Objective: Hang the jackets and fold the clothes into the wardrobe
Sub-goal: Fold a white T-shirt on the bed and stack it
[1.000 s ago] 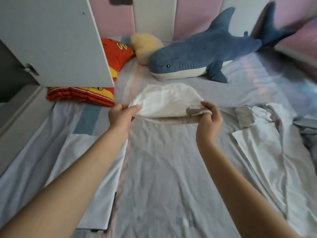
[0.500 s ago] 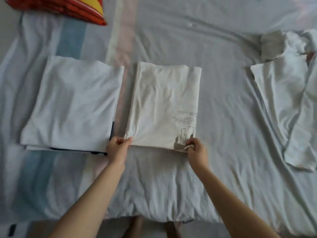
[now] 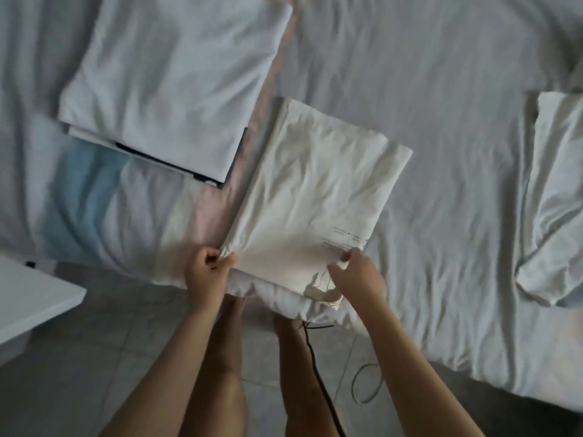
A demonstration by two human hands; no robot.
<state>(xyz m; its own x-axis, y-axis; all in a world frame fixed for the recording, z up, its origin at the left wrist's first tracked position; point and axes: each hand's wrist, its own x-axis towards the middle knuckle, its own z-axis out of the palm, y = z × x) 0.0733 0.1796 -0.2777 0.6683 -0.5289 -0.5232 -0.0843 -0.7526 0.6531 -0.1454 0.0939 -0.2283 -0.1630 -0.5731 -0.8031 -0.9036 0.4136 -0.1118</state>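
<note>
Right at the near edge of the bed [image 3: 441, 89], both hands are on the folded cream shirt [image 3: 318, 197]. The left hand [image 3: 206, 269] is curled tight, thumb and fingers pinching the shirt's near left corner. The right hand [image 3: 356, 275] pinches the near right edge, just below some lines of small printed text, too blurred to read. Under that hand a brown printed patch on the shirt droops over the bed's edge. The shirt lies flat on the sheet, a tilted rectangle stretching away from the hands, its far corner swung off to the right. Beyond the left hand, further left, sits a pile [image 3: 170, 83] of folded white clothes with a dark edge peeking out underneath; it lies just beside the shirt, a narrow strip of pink sheet between them. Well off to the right of the right hand, a loose white garment [image 3: 555, 190] lies crumpled and unfolded. Below the hands, bare legs stand on the tiled floor [image 3: 79, 389], a dark cable [image 3: 315, 357] trailing down from beneath the right hand. Far left of the left hand, a white panel [image 3: 28, 298] juts in.
</note>
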